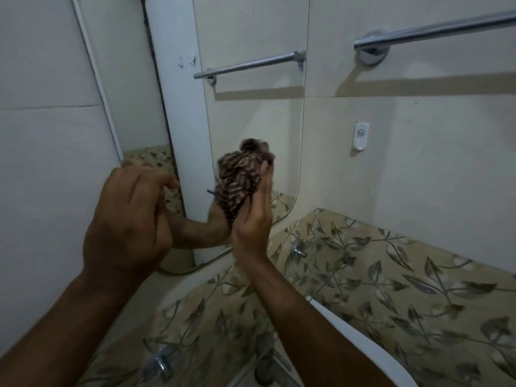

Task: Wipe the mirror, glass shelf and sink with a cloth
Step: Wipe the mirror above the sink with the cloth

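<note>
Right hand [252, 219] presses the bunched cloth [240, 180] flat-fingered on the mirror [251, 113] at centre frame; left hand [125, 216] loosely curled, empty; best to sweep in overlapping strokes toward the lower edge.

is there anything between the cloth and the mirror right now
Nothing visible. The right hand presses the bunched cloth straight against the lower part of the mirror, with no object between them. The left hand is off to the side, near the mirror's left edge, not in the cloth's way.
</note>
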`<state>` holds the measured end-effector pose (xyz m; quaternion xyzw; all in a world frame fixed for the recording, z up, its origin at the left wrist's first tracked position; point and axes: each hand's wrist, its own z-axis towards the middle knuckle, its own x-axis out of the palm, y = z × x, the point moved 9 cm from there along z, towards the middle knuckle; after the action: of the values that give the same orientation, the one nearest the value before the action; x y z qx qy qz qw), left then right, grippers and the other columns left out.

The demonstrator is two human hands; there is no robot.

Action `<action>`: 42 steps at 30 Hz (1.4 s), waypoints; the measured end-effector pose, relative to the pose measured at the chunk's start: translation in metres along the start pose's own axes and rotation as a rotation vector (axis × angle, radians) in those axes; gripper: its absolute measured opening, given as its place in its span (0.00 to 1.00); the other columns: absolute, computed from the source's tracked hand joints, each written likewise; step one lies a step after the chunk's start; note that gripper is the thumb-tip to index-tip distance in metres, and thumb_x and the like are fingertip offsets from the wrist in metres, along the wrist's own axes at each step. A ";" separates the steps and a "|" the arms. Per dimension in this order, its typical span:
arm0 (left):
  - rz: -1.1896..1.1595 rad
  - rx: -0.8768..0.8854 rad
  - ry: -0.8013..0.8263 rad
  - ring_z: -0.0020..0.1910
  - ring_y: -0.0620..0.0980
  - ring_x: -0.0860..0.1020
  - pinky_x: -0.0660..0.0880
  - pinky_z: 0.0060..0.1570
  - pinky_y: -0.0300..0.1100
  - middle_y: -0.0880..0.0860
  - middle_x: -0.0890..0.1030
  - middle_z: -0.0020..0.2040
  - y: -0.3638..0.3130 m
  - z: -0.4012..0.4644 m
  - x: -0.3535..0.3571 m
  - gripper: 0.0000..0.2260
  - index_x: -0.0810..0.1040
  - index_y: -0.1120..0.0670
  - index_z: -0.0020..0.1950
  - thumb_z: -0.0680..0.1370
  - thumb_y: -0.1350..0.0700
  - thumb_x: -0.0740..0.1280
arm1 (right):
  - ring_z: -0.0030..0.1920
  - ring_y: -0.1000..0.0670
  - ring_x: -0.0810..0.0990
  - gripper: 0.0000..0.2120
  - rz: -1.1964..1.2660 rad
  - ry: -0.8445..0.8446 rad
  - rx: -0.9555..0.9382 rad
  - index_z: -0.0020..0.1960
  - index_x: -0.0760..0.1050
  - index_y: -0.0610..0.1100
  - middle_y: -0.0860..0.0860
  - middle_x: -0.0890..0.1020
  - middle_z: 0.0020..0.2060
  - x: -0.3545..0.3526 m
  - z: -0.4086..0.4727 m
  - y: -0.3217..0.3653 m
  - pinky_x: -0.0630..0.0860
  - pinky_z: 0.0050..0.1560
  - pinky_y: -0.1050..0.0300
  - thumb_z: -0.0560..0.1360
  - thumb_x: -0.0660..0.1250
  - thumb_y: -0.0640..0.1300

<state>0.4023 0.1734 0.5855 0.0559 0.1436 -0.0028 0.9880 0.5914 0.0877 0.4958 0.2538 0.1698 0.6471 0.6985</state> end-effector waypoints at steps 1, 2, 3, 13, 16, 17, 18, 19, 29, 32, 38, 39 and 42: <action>0.000 -0.002 -0.002 0.48 0.61 0.72 0.67 0.53 0.46 0.62 0.76 0.46 0.000 0.000 0.000 0.15 0.77 0.64 0.51 0.66 0.71 0.60 | 0.77 0.46 0.64 0.25 -0.002 -0.087 0.127 0.80 0.57 0.43 0.46 0.60 0.79 -0.010 0.010 -0.017 0.60 0.74 0.68 0.83 0.54 0.37; -0.002 -0.005 -0.005 0.48 0.61 0.72 0.68 0.52 0.48 0.62 0.76 0.46 0.000 0.001 -0.001 0.15 0.76 0.64 0.50 0.66 0.72 0.60 | 0.76 0.45 0.66 0.24 0.005 -0.166 0.269 0.79 0.59 0.41 0.47 0.62 0.79 -0.020 0.016 -0.036 0.63 0.73 0.64 0.84 0.55 0.38; -0.005 -0.011 -0.008 0.47 0.61 0.72 0.68 0.50 0.48 0.62 0.75 0.45 0.001 0.001 -0.001 0.14 0.76 0.64 0.50 0.67 0.72 0.60 | 0.75 0.45 0.67 0.23 0.006 -0.215 0.378 0.79 0.60 0.41 0.47 0.62 0.78 -0.026 0.018 -0.051 0.65 0.73 0.58 0.84 0.55 0.39; -0.017 -0.013 -0.043 0.48 0.61 0.72 0.67 0.52 0.48 0.61 0.75 0.45 0.002 0.000 -0.003 0.10 0.76 0.63 0.50 0.73 0.71 0.59 | 0.79 0.38 0.57 0.41 -0.088 0.302 -0.461 0.81 0.48 0.40 0.38 0.56 0.79 0.042 -0.127 0.056 0.57 0.78 0.38 0.76 0.67 0.29; -0.020 -0.006 -0.046 0.47 0.61 0.72 0.67 0.51 0.48 0.61 0.75 0.45 0.002 -0.001 -0.003 0.10 0.76 0.64 0.50 0.73 0.71 0.59 | 0.79 0.38 0.57 0.43 -0.128 0.326 -0.553 0.81 0.47 0.40 0.41 0.52 0.80 0.040 -0.126 0.051 0.56 0.78 0.40 0.75 0.69 0.30; -0.025 -0.003 -0.050 0.47 0.61 0.72 0.67 0.51 0.48 0.61 0.75 0.45 0.001 -0.001 -0.003 0.10 0.76 0.64 0.50 0.73 0.71 0.59 | 0.79 0.39 0.57 0.42 -0.136 0.303 -0.516 0.81 0.46 0.41 0.42 0.53 0.80 0.036 -0.117 0.042 0.58 0.78 0.40 0.76 0.69 0.32; -0.033 -0.006 -0.056 0.47 0.61 0.72 0.68 0.50 0.49 0.61 0.75 0.45 0.001 -0.001 -0.003 0.10 0.76 0.64 0.50 0.73 0.72 0.59 | 0.79 0.40 0.58 0.40 -0.129 0.269 -0.429 0.82 0.45 0.44 0.43 0.54 0.80 0.031 -0.103 0.028 0.62 0.76 0.40 0.79 0.66 0.35; -0.038 -0.009 -0.061 0.47 0.60 0.72 0.68 0.50 0.49 0.60 0.74 0.45 0.002 -0.001 -0.004 0.11 0.76 0.64 0.50 0.72 0.72 0.59 | 0.78 0.41 0.60 0.35 -0.102 0.212 -0.291 0.82 0.45 0.47 0.44 0.55 0.80 0.022 -0.086 0.011 0.66 0.75 0.42 0.82 0.62 0.40; -0.040 0.014 -0.014 0.42 0.58 0.71 0.70 0.44 0.51 0.61 0.75 0.41 -0.007 0.004 -0.006 0.10 0.78 0.65 0.46 0.72 0.73 0.59 | 0.72 0.43 0.71 0.24 -0.138 -0.172 0.459 0.80 0.56 0.45 0.45 0.65 0.77 -0.037 0.004 -0.100 0.70 0.69 0.49 0.84 0.52 0.43; -0.064 0.015 -0.027 0.42 0.58 0.71 0.71 0.44 0.51 0.60 0.74 0.40 -0.009 0.005 -0.007 0.10 0.77 0.65 0.46 0.75 0.70 0.56 | 0.74 0.45 0.69 0.26 -0.074 -0.078 0.349 0.80 0.56 0.46 0.46 0.64 0.78 -0.012 -0.044 -0.053 0.69 0.71 0.51 0.83 0.50 0.48; -0.039 -0.015 0.009 0.44 0.58 0.71 0.68 0.46 0.47 0.61 0.75 0.42 -0.002 0.003 -0.001 0.11 0.77 0.65 0.48 0.70 0.72 0.59 | 0.81 0.43 0.51 0.28 0.012 0.292 -0.257 0.82 0.43 0.50 0.48 0.49 0.81 0.040 -0.120 0.037 0.55 0.79 0.40 0.84 0.48 0.41; -0.037 -0.014 0.011 0.44 0.58 0.71 0.67 0.45 0.47 0.61 0.75 0.42 -0.002 0.003 -0.001 0.11 0.77 0.65 0.48 0.70 0.72 0.60 | 0.81 0.44 0.52 0.26 0.012 0.258 -0.227 0.82 0.43 0.50 0.50 0.49 0.81 0.035 -0.111 0.029 0.57 0.79 0.45 0.86 0.47 0.46; -0.033 -0.015 0.010 0.43 0.57 0.70 0.66 0.45 0.44 0.60 0.74 0.41 -0.002 0.003 -0.002 0.12 0.77 0.64 0.48 0.68 0.74 0.61 | 0.79 0.50 0.57 0.27 -0.003 0.048 0.051 0.81 0.48 0.47 0.47 0.55 0.81 0.005 -0.069 -0.020 0.64 0.74 0.63 0.85 0.50 0.49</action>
<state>0.4012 0.1707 0.5890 0.0462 0.1495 -0.0179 0.9875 0.5692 0.1012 0.4282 0.2557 0.2033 0.6475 0.6885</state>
